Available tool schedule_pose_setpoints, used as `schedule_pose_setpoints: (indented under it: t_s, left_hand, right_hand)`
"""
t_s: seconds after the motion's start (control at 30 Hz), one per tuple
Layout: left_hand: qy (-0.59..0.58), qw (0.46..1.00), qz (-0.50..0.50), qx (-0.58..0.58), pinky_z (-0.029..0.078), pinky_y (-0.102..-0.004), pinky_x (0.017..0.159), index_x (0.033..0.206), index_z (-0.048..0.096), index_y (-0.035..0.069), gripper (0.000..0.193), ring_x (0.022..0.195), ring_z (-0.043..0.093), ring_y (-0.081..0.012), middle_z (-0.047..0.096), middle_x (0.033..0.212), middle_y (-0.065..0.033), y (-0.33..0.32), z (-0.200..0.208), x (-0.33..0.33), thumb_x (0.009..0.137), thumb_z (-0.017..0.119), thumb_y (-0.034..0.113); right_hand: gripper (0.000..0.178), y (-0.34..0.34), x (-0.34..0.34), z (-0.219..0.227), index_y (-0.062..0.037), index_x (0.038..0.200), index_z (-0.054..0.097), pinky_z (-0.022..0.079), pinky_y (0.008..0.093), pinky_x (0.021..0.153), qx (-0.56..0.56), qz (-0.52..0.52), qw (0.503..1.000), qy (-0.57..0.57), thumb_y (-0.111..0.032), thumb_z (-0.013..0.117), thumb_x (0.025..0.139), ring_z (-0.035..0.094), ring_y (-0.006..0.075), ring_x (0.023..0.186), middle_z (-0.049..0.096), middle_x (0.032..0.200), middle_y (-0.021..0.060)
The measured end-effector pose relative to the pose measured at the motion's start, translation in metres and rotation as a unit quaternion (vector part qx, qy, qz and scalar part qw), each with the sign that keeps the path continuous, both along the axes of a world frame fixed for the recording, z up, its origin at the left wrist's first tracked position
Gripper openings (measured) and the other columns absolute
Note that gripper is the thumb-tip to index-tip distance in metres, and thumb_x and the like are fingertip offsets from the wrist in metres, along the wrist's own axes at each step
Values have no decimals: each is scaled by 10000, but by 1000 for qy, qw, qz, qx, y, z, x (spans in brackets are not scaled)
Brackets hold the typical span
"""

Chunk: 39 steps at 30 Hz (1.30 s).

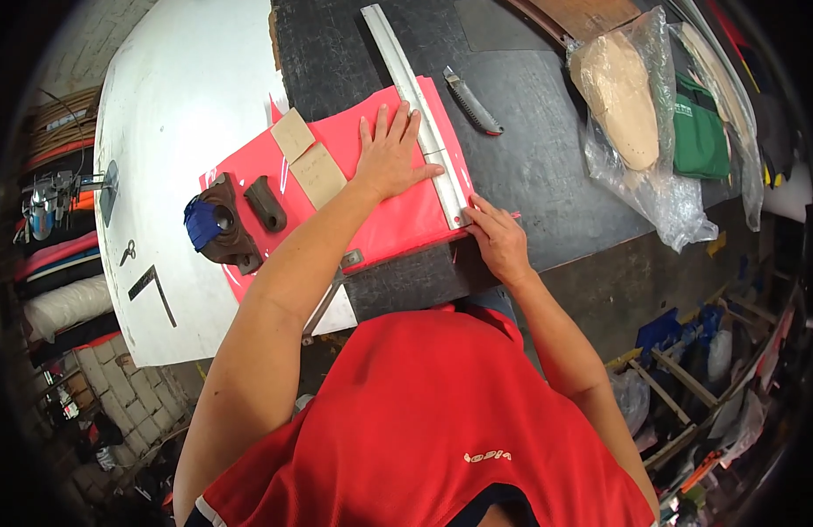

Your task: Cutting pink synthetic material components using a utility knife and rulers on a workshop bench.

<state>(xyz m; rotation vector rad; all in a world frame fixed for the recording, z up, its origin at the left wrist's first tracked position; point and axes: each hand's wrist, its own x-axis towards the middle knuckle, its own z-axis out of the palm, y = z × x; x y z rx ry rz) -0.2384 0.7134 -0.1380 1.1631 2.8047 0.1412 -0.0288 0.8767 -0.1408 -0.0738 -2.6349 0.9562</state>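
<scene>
A stack of glossy pink-red sheet material [389,230] lies across the table. Along its right side runs a long metal ruler [417,97], its far end reaching past the sheet. My left hand [389,158] lies flat on the sheet with fingers spread, fingertips and thumb at the ruler. My right hand [501,239] is at the ruler's near end by the sheet's corner, fingers bent together. A small reddish tip shows beside its knuckles; what it belongs to is hidden. A grey utility knife [473,102] rests to the ruler's right.
On the sheet's left are a brown cardboard pattern [314,167], a dark handle-like block [265,205] and a dark tool wrapped in blue [215,220]. Plastic-wrapped tan pieces [615,97] and a green pouch [700,132] sit at right. Scissors [128,252] show on the white tabletop [187,105].
</scene>
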Motion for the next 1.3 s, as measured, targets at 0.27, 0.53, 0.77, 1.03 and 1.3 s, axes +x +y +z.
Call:
schedule_pose_setpoints:
  t_s: [0.27,0.53,0.77,1.03,1.3]
  left_hand:
    - [6,1000,-5,2,70,-661,1165,1555,257,74,1106,1508,77,-415,170,1629,-163,0,0,1,779,516,818]
    - [8,1000,-7,21,72,-680,1156,1548,278,69,1100,1502,84,-426,173,1626,-156,-2,-4,0,772,552,799]
    - [2,1000,-8,26,75,-680,1154,1544,280,52,1112,1497,99,-440,184,1621,-172,-1,-2,1,766,556,797]
    - [-19,1000,-1,2,70,-675,1161,1549,266,50,1109,1498,81,-441,158,1630,-170,-2,8,0,774,555,788]
    - [-16,1000,-10,-12,69,-674,1159,1552,245,40,1072,1499,64,-448,116,1642,-167,-2,5,0,820,497,780]
  right_hand:
    - [328,1,2,-1,-106,1072,693,552,352,726,4,1,1000,14,-61,752,753,650,250,828,670,1236,47]
    - [303,0,1,-4,-96,1051,695,547,342,707,3,0,1000,28,-62,754,755,648,244,806,677,1216,51]
    - [297,4,0,-3,-91,1047,698,547,346,715,-5,14,999,29,-69,758,757,654,253,819,682,1204,71]
    - [487,51,-81,11,-70,1223,617,514,434,864,35,-79,996,17,-163,791,778,625,337,1016,658,1210,128]
    - [507,69,-168,7,-52,1291,560,511,479,859,104,-31,986,-123,-173,725,827,610,400,1018,617,1174,197]
